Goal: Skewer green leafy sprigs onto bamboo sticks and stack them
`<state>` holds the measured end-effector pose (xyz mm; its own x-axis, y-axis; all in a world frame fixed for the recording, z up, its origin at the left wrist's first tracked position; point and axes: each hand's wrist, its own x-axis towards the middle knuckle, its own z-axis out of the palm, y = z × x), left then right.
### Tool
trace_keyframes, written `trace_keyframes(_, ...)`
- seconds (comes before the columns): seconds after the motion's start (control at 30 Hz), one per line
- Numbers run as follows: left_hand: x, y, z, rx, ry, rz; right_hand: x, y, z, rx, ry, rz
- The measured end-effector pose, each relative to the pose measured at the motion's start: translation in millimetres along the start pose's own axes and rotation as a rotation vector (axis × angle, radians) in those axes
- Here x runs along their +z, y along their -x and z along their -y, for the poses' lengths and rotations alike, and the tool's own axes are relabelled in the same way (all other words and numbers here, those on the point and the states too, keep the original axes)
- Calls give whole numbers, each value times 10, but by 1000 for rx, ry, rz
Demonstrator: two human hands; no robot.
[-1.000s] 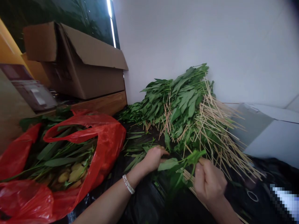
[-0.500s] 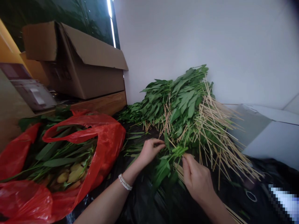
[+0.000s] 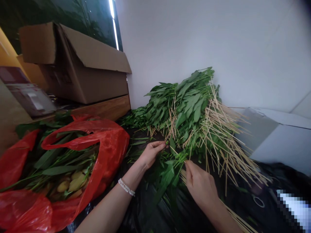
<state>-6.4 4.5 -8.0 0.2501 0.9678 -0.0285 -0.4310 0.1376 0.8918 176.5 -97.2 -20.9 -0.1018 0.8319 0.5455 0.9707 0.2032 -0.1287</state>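
Observation:
My left hand point(image 3: 151, 155) is pinched on a small green stem piece point(image 3: 167, 142), its leaf hanging close to the fingertips. Between the thumb and fingers of my right hand point(image 3: 201, 183) is a thin bamboo skewer point(image 3: 173, 150), mostly hidden by the greens. Bunched stems sit on that skewer, with leafy greens point(image 3: 167, 176) drooping below them. Just beyond both hands rises a heap of skewered leafy greens point(image 3: 191, 103), its bare skewer ends point(image 3: 223, 129) fanning out to the right. More loose skewers point(image 3: 236, 218) lie under my right forearm.
A red plastic bag point(image 3: 113, 145) holding leaves and yellowish pieces stands open at left. Behind it, a cardboard box point(image 3: 99, 85) rests on a wooden ledge point(image 3: 114, 106). A white box point(image 3: 286, 142) is at right. Black plastic sheeting point(image 3: 145, 207) covers the work surface.
My left hand has moved slightly away from the bunch, up and left, with a green piece now visible in its pinch. My right hand keeps its hold on the skewer.

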Motion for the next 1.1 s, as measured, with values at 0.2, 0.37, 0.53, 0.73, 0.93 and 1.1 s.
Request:
trace_keyframes(0.2,4,6,26,-10,-66,40,2,-2,10,-8,-11,-1)
trace_keyframes(0.37,9,11,33,-7,-107,37,-11,-6,25,5,-1,14)
trace_keyframes(0.53,21,23,22,-17,-116,39,-11,-6,26,22,9,46)
trace_keyframes(0.73,0,13,15,9,-168,23,-8,0,21,25,17,59)
trace_keyframes(0.93,-30,-2,27,-40,-158,40,-9,9,34,-2,-7,53)
trace_keyframes(1.1,-16,10,5,-122,-92,54,19,27,46,-1,-6,59)
